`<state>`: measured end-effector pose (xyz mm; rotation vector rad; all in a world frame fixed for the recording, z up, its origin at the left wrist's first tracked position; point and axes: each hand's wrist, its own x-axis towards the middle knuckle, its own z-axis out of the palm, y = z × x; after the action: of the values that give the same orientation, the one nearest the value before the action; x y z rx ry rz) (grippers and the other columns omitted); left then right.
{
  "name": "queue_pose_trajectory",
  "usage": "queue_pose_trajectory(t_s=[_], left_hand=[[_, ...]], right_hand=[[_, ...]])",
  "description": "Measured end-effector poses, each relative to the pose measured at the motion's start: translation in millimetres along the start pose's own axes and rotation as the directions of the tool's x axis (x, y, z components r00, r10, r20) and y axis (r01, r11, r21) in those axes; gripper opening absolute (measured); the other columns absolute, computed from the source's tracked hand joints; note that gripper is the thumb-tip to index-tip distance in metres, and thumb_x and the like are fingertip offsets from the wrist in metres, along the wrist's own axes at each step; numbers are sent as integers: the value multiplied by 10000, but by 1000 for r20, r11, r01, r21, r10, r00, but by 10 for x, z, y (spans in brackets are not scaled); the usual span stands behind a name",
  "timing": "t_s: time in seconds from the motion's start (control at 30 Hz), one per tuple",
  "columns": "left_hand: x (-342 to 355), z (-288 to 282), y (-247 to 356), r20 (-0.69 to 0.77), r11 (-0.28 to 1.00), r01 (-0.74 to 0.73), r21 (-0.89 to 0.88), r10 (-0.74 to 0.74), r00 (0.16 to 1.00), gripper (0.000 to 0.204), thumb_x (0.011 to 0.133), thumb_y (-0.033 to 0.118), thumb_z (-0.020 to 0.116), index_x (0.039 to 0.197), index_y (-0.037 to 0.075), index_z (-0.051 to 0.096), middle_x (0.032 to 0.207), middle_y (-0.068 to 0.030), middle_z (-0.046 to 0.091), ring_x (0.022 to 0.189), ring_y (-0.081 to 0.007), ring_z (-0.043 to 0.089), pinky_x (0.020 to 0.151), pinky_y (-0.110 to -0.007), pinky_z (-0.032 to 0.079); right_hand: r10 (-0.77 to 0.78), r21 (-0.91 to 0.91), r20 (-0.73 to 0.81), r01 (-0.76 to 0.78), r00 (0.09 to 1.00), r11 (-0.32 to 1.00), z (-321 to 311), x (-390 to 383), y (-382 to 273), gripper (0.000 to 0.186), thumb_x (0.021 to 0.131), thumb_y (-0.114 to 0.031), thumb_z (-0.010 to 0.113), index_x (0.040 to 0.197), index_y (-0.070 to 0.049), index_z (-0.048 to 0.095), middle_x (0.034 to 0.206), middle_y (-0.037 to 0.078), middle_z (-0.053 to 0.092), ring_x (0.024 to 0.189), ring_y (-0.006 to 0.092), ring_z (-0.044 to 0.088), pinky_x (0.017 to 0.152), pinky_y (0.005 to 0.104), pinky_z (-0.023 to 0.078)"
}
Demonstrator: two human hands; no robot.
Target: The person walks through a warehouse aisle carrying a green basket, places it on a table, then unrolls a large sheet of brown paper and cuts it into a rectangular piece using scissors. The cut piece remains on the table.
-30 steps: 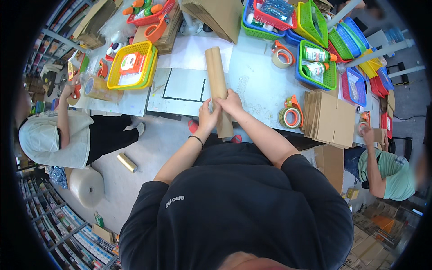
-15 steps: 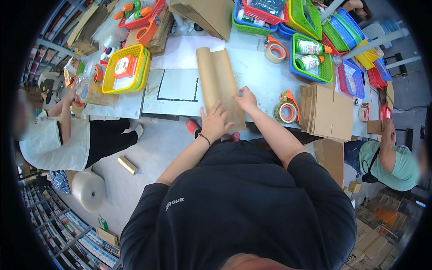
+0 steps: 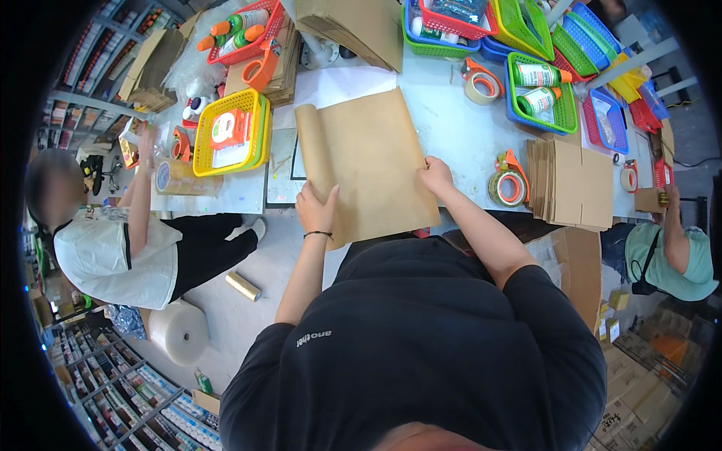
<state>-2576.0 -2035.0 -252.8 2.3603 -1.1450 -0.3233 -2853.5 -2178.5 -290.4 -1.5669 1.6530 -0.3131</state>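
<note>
On the white worktable [image 3: 459, 124] in front of me lies a sheet of brown kraft paper [image 3: 368, 161], spread mostly flat, its left edge still curled up in a low roll. My left hand [image 3: 317, 210] presses on the sheet's near left corner, fingers together and laid flat on the paper, a dark band on the wrist. My right hand [image 3: 436, 177] rests on the right edge of the sheet, fingers curled down over it; I cannot tell whether they pinch the edge or only press it. The near edge of the paper hangs over the table's rim toward my body.

Just right of my right hand stands an orange tape dispenser [image 3: 508, 184], and beyond it a stack of flat cardboard pieces [image 3: 571, 184]. Left of the sheet sits a yellow basket [image 3: 226, 135] with a red-and-white packet in it. A blue basket [image 3: 543, 94] at the far right holds green bottles. Another person in a white top [image 3: 105, 255] sits at the table's left end, one arm raised.
</note>
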Motion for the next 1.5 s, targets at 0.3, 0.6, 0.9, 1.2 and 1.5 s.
queue_pose_trajectory(t_s=[0.3,0.6,0.9,1.2,1.5], left_hand=[[420,-334,-89,50,919,84,385,-111,993,934,728,600,725,1422,71,390,1189,-170,545,1165,-339,495,963,-571,371],[589,-286,-285,12,957,35,287,-41,999,878,767,367,746,1477,120,292,1220,-163,531,1146,-354,528,915,-587,399],[904,-451,-297,201,975,176,134,-201,959,1025,701,320,770,1497,73,174,1200,-233,597,1107,-374,601,899,-497,475],[1150,120,-43,356,774,214,-596,16,934,780,799,97,692,1439,23,252,1249,-246,570,1144,-306,582,966,-373,466],[1106,549,494,99,990,-113,85,104,990,974,707,221,794,1470,4,227,1324,-308,499,1176,-407,553,1018,-411,437]], right_hand=[[80,29,-18,-80,997,996,16,-88,-41,240,822,-221,626,961,-31,673,908,208,702,864,343,683,776,431,524],[114,-17,-130,-117,985,993,124,-145,-248,258,834,-218,627,1033,-59,667,915,206,698,876,350,676,781,428,524],[41,-43,-226,-52,973,998,60,-223,-235,270,842,-175,621,1086,-64,655,883,178,699,849,350,672,766,438,524],[0,64,-424,30,906,998,-1031,-210,159,261,847,-128,603,1093,-61,660,881,190,687,839,345,670,743,443,520],[-171,194,-270,227,948,954,-2083,-259,434,317,843,-96,627,1158,-57,641,1032,189,670,983,337,651,853,424,513]])
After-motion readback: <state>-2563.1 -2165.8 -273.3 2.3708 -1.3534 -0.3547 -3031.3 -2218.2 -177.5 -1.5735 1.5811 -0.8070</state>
